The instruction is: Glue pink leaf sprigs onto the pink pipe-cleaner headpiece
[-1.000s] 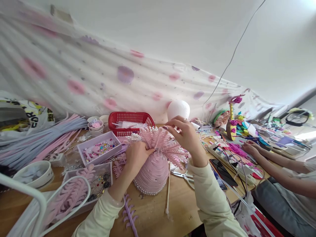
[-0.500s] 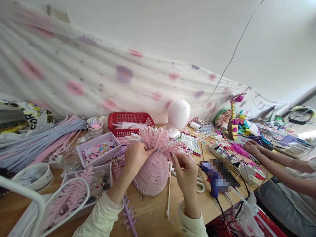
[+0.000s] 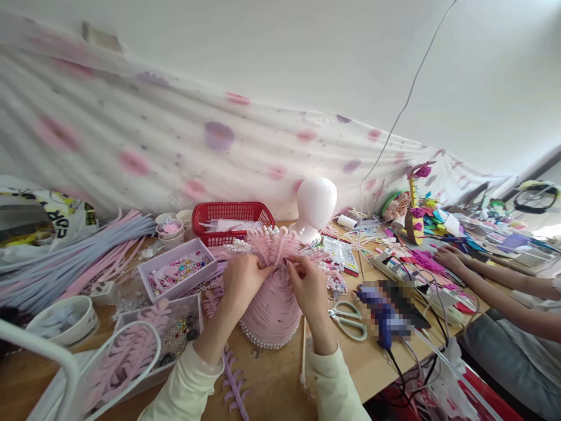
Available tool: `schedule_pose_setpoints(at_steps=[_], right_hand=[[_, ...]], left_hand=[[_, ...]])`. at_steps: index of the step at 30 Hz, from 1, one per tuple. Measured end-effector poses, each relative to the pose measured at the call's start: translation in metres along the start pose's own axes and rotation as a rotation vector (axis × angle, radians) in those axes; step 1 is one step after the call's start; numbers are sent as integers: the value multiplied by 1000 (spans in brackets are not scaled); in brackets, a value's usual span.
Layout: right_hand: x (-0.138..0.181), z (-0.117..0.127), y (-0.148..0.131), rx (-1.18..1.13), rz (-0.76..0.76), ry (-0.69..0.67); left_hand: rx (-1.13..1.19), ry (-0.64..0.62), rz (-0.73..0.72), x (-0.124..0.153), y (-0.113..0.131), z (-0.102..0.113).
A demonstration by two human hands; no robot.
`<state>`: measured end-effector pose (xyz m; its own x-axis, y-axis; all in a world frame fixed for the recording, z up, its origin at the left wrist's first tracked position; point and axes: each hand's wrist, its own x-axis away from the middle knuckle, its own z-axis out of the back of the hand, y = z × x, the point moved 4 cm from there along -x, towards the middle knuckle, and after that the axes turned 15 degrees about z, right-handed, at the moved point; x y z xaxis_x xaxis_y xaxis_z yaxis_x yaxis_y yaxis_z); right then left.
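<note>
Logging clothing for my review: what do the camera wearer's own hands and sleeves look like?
The left hand and right hand are gloveless; a dark nail shows on the right. The left sleeve and right sleeve are plain pale cream and creased.

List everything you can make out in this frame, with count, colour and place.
Frilled dome: 1, pink, pearl-edged, centre
Head form: 1, white, back centre
Basket: 1, red, back centre
Small cups: several, white, back left
Gem box: 1, lilac, left of centre
Bead tray: 1, white, front left
Bowl: 1, white, left
Stems: many, grey-blue and pink, left
Leafy strip: 1, purple, front centre
Scissors: 1 pair, pale-handled, right
Corded tool: 1, purple, partly pixelated, right
Sheet: 1, white with pink and purple flowers, wall
Table: 1, light brown, underneath
Co-worker's arms: 2, pale sleeves, far right
Left hand: 1, cream sleeve, fingers at the dome's front
Right hand: 1, cream sleeve, fingers beside the left's
</note>
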<state>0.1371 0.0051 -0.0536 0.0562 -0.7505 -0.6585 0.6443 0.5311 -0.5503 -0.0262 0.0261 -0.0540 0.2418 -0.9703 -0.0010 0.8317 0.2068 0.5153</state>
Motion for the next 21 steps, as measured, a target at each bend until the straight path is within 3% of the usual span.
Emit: schedule_pose_setpoints(at_steps=[21], right_hand=[[-1, -10, 6, -58, 155, 140]], left_hand=[[-31, -13, -62, 0, 1, 0]])
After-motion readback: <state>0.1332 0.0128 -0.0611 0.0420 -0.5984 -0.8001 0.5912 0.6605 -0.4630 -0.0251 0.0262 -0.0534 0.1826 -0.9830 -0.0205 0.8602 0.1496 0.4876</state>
